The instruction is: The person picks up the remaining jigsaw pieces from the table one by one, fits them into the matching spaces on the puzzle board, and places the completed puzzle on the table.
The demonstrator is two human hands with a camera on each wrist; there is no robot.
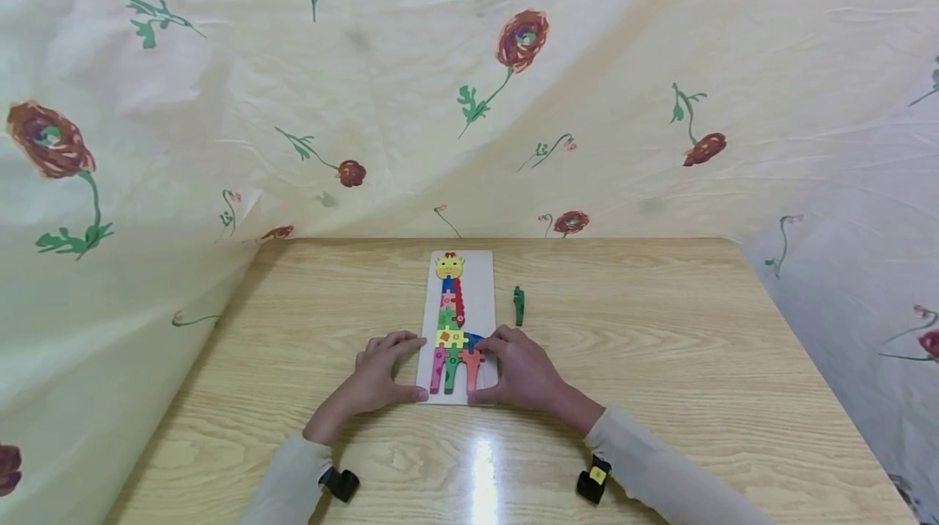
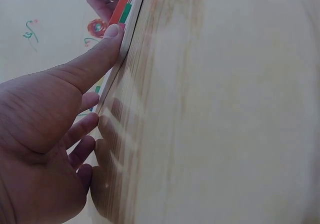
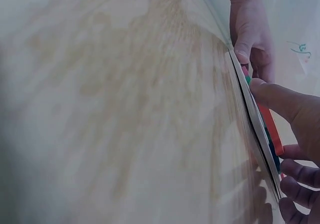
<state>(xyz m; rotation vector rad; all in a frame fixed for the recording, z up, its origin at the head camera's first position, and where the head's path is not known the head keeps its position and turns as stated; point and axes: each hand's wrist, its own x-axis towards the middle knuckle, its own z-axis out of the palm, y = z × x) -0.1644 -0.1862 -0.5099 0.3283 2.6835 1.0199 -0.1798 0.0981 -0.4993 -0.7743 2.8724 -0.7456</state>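
A giraffe jigsaw of coloured pieces lies on a white board (image 1: 480, 276), with its yellow head piece (image 1: 450, 266) at the far end. My left hand (image 1: 381, 374) rests at the board's left edge, thumb on the near corner and fingers spread along the side. On the other side, my right hand (image 1: 524, 370) pinches the orange leg piece (image 1: 472, 370) lengthwise, thumb at its near end and index finger by the dark blue piece (image 1: 473, 340). Pink (image 1: 438, 370) and green (image 1: 451, 374) leg pieces lie left of it. In the right wrist view, the orange piece (image 3: 270, 129) sits close over the board.
A loose dark green piece (image 1: 519, 306) lies on the wooden table (image 1: 623, 329), right of the board. Flowered cloth (image 1: 411, 101) hangs behind the table and along its sides. Both forearms wear dark wrist cameras (image 1: 590, 483).
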